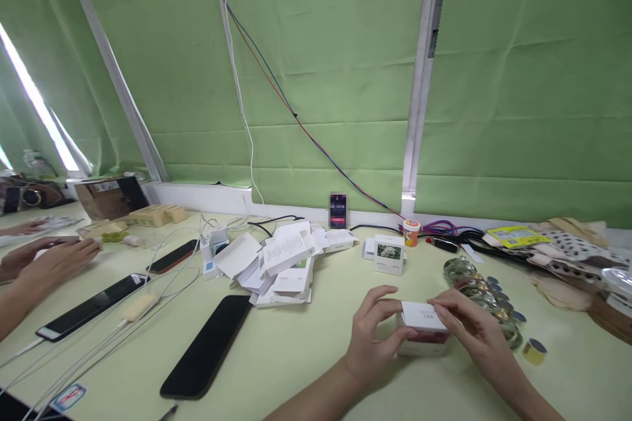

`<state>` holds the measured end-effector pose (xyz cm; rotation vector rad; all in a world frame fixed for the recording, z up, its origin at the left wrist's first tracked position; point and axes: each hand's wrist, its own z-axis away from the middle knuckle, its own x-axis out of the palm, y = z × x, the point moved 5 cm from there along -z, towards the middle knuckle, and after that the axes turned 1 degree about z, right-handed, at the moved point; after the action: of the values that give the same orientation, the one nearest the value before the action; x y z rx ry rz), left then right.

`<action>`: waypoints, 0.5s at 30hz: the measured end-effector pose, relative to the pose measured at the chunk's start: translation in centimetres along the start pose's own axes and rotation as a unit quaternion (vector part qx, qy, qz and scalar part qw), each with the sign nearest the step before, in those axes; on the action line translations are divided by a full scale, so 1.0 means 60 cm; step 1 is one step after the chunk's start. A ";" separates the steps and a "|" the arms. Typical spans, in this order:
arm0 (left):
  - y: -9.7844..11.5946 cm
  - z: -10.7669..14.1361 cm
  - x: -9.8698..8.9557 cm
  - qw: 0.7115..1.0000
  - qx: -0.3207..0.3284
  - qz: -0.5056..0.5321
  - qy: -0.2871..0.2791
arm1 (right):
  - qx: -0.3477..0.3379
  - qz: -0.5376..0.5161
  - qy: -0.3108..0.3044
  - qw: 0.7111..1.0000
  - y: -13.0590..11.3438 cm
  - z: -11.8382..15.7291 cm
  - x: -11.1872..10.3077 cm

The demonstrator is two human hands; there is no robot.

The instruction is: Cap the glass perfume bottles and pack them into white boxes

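A small white carton [425, 317] with a dark reddish picture on its front sits between my two hands at the table's front right. My left hand [374, 330] is closed on its left side, thumb at the front and fingers behind. The fingers of my right hand [467, 323] pinch the top right edge. Just right of that hand lie several small glass jars [463, 275] with greenish contents, partly hidden by it. Near them stands a gold cap-like piece [534, 350]. Behind the carton is another white box [388, 254] with a white flower picture.
Flattened white cartons [286, 256] are heaped mid-table. A black phone [207, 347], another phone [93, 306] and white cables lie left. Another person's hands [54, 260] are at far left. An orange tub [411, 233] and spotted cloth [567, 250] sit at the back right.
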<state>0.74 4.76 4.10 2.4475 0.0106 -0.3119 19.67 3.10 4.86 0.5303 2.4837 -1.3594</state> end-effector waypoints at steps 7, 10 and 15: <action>0.002 0.003 -0.001 0.999 0.018 -0.026 0.011 | -0.002 -0.003 -0.010 1.000 0.010 0.003 0.002; 0.003 0.004 0.003 0.999 0.035 -0.031 -0.022 | -0.014 0.008 -0.011 1.000 0.005 0.003 0.002; -0.018 0.004 0.003 0.998 -0.035 0.036 -0.035 | -0.040 0.035 0.002 0.999 -0.007 0.004 -0.001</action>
<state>0.76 5.43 3.21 2.3609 -0.0953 -0.3595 19.55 2.69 5.11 0.5971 2.4859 -1.2292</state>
